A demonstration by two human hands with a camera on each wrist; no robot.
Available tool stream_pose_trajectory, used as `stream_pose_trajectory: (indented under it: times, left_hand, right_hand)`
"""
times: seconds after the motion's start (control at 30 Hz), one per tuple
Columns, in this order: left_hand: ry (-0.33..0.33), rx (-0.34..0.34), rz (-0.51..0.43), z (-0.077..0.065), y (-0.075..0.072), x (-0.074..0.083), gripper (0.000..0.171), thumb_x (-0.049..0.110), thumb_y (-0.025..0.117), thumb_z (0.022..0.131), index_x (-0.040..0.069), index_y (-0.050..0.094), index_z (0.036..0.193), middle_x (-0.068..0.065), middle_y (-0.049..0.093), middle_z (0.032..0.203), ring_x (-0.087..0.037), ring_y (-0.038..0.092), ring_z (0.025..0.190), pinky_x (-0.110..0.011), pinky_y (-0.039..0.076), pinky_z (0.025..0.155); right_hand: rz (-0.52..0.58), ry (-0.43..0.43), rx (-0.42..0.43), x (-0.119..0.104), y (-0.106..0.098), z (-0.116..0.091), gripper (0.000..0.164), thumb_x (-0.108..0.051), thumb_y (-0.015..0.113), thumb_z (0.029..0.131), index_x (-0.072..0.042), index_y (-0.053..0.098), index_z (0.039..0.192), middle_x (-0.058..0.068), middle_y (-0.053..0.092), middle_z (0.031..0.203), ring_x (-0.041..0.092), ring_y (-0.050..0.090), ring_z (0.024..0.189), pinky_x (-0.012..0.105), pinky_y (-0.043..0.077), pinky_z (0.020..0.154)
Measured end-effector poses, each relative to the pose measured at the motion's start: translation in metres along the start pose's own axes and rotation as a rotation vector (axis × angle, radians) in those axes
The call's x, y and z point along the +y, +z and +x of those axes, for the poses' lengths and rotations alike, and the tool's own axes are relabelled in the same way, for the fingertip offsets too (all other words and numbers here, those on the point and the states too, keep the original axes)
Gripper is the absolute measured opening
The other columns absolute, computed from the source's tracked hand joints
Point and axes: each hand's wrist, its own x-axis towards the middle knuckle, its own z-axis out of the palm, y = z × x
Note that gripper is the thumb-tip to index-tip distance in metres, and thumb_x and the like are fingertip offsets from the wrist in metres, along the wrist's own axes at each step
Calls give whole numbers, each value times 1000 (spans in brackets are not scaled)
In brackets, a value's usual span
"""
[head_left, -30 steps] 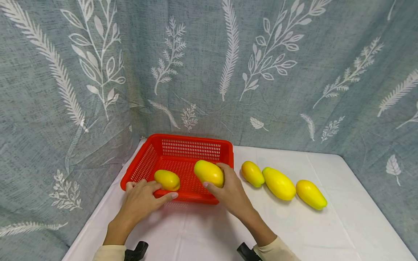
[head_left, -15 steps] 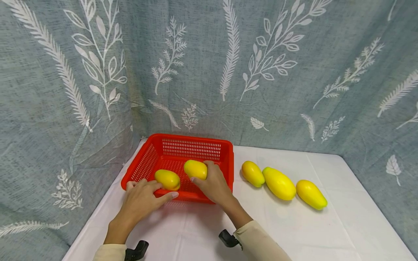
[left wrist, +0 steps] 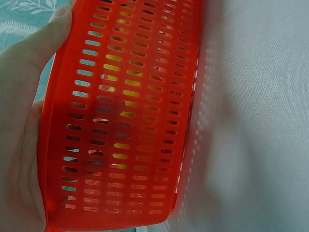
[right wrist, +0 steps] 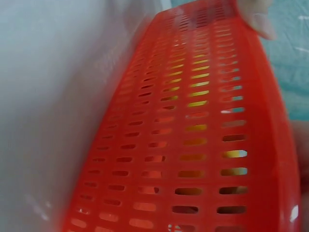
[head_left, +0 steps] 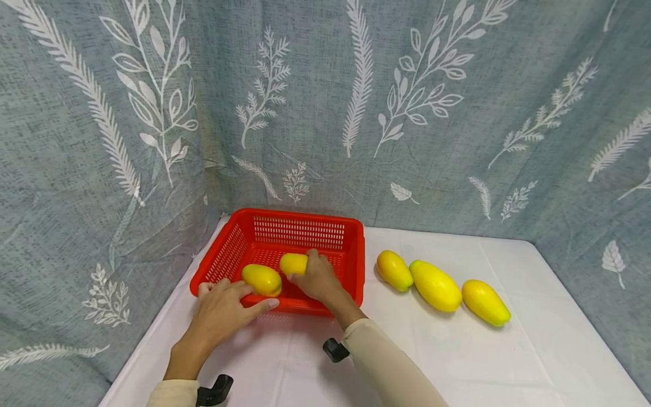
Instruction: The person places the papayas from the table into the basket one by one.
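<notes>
A red plastic basket (head_left: 300,213) with slotted walls stands on the white cloth. My left hand (head_left: 224,311) grips its front-left rim; the left wrist view shows the hand (left wrist: 21,92) along the basket's rim (left wrist: 48,145). Inside the basket, near the left fingers, lies a yellow papaya (head_left: 261,279). My right hand (head_left: 316,277) reaches into the basket and holds a second yellow papaya (head_left: 293,263), partly hidden by the fingers. In the right wrist view the slotted wall (right wrist: 164,130) hides most of the fruit.
Right of the basket, three more papayas lie in a row on the cloth: a small one (head_left: 394,271), a larger one (head_left: 435,285) and another (head_left: 485,302). A grey-blue curtain (head_left: 315,113) with white leaf prints hangs behind and at both sides.
My right hand has moved left and down into the basket with its papaya, closer to the other papaya there. The left hand has stayed on the rim.
</notes>
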Motion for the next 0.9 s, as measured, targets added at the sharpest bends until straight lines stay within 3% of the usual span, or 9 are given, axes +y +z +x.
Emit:
stream_pose_trajectory:
  times: [0.47,0.73,0.9]
  left_hand:
    - [7,8,-9,0,0,-1,63,80,66,87,22,83,105,-2,79,109,-20,54,85,-46,24,77]
    - [12,11,-8,-1,-1,-2,61,78,67,87,21,83,105,-3,79,109,-20,53,84,-46,23,76]
    - [5,3,-6,-1,0,-1,65,79,67,86,19,82,105,-3,79,107,-20,55,85,-45,24,76]
  right_hand:
    - [-88,113,-92,-2,6,6,76,-31,80,96,-1,39,153,19,59,126,30,61,99,50,54,101]
    - [-114,123,-131,-4,6,6,74,-32,79,97,0,39,150,20,59,121,30,60,95,48,54,97]
    - [-103,137,-126,-4,4,4,76,-34,80,95,-2,39,150,19,59,122,31,60,99,51,53,101]
